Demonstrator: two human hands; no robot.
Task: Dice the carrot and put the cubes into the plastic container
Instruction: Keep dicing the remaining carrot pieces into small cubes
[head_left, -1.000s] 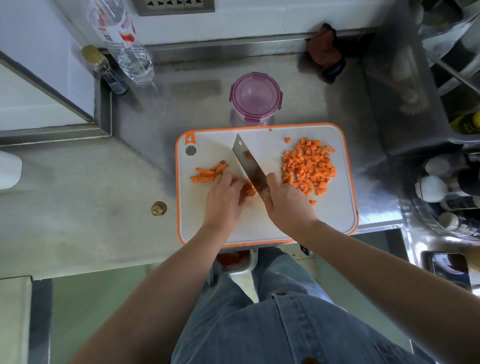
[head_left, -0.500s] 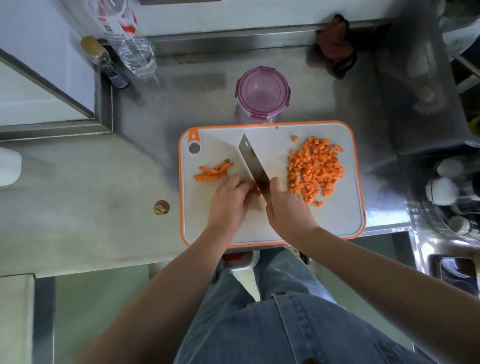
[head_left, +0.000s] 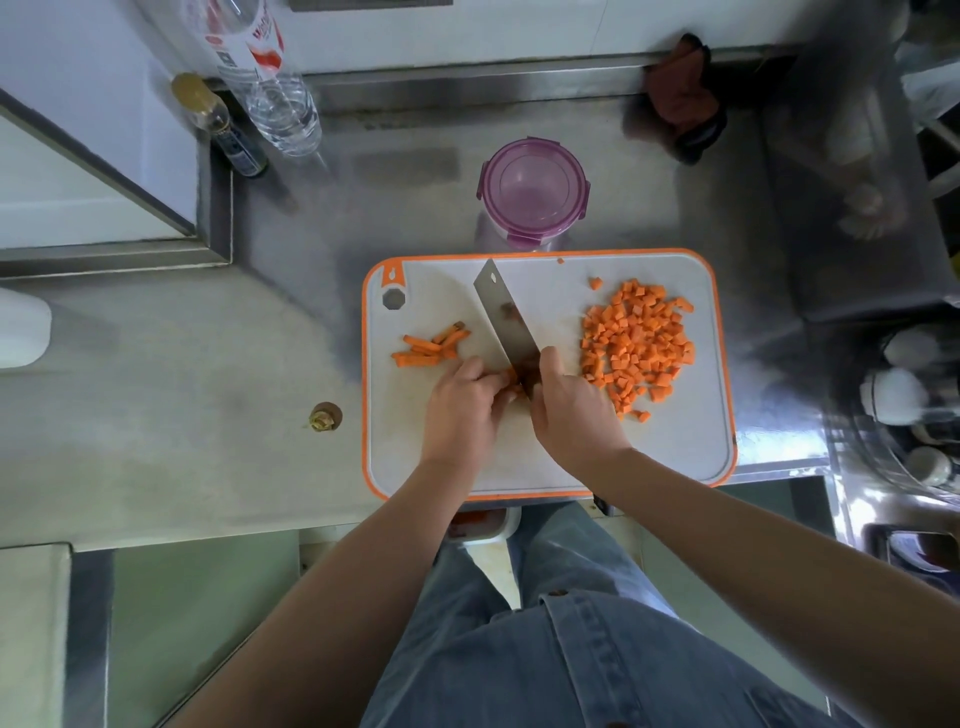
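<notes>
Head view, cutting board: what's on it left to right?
Orange carrot sticks → left hand → steel cleaver blade → right hand → pile of diced orange carrot cubes, all on the orange-rimmed white cutting board.

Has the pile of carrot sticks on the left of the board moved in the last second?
No. The sticks lie where they did, below and right of the board's hanging hole; only the camera shifted.

Orange carrot cubes (head_left: 636, 345) lie on a white, orange-rimmed cutting board (head_left: 675, 457) beside a purple-lidded container (head_left: 533, 193).
</notes>
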